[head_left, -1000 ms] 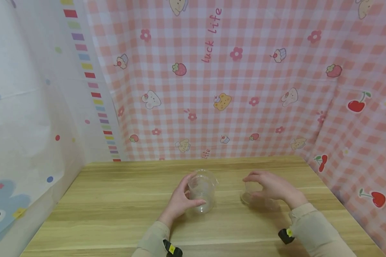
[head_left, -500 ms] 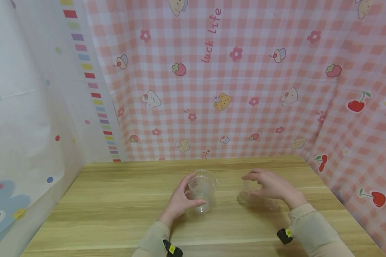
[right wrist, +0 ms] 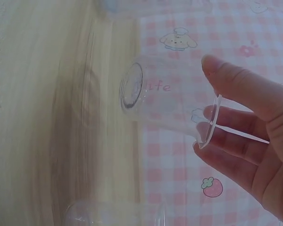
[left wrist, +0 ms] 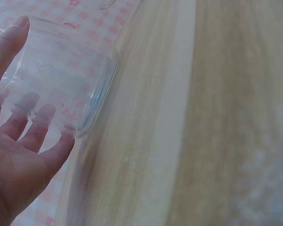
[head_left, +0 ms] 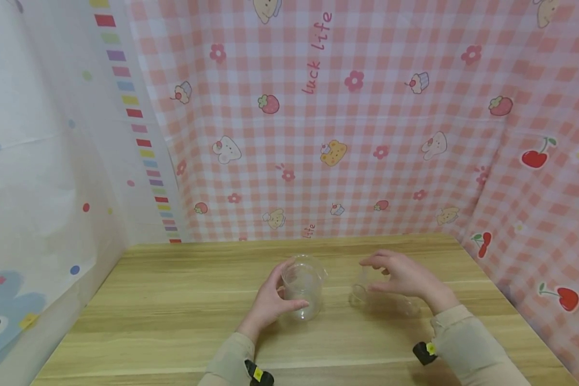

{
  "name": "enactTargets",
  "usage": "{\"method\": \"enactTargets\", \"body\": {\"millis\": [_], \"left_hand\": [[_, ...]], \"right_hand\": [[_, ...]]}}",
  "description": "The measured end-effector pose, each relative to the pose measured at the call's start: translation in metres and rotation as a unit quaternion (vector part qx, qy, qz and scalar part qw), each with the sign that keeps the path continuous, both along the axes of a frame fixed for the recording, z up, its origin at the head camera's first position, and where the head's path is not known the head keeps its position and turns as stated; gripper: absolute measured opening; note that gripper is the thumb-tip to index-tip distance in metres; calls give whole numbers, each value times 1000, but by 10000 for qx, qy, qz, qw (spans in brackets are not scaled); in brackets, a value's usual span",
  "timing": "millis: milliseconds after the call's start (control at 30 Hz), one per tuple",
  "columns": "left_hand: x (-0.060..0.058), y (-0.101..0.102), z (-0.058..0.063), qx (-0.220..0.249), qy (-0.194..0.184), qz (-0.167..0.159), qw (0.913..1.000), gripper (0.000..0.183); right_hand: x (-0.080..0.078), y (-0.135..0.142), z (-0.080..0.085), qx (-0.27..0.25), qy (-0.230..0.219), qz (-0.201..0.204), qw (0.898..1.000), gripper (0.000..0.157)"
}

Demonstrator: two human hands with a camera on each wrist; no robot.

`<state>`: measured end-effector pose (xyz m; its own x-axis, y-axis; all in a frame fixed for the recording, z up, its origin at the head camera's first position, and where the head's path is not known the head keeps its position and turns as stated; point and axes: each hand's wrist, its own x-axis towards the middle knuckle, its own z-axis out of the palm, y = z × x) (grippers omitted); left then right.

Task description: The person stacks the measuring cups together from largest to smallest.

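A large clear cup (head_left: 303, 284) stands upright near the middle of the table; a small lip or tab juts from its rim at right. My left hand (head_left: 268, 301) holds it from the left side, thumb in front, and in the left wrist view the fingers (left wrist: 47, 113) show through its clear wall. To the right, my right hand (head_left: 407, 277) grips a smaller clear cup (right wrist: 167, 96) near its rim between thumb and fingers. That cup's base appears just above the wood, with a faint shadow beside it.
Another clear cup (head_left: 408, 306) is on the wooden table (head_left: 173, 321), partly hidden behind my right wrist; it also shows at the bottom of the right wrist view. A pink checked cloth (head_left: 289, 118) hangs behind the table, with more cloth on both sides.
My right hand has shifted left and slightly away from me, taking the smaller cup closer to the large one. The left hand and the large cup have stayed put.
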<state>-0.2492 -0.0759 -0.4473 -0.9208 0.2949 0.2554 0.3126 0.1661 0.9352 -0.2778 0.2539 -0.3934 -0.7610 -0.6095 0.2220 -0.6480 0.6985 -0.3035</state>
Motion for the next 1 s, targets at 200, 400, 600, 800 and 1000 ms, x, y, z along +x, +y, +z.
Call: {"method": "enactTargets", "body": {"millis": [200, 400, 600, 800, 1000], "left_hand": [[1, 0, 0, 25, 2, 27, 10000, 89], [0, 0, -1, -1, 10, 40, 10000, 90], [-16, -1, -24, -67, 17, 68, 10000, 93], [-22, -3, -35, -64, 69, 27, 10000, 94], [-22, -2, -34, -77, 24, 54, 10000, 93]], "right_hand": [[1, -3, 3, -140, -126, -152, 9997, 51], [-1, -4, 5, -230, -90, -139, 9996, 52], [0, -7, 9, -229, -16, -195, 9995, 51], [0, -9, 14, -215, 83, -180, 9996, 51], [0, -11, 18, -260, 209, -122, 9994, 50]]}}
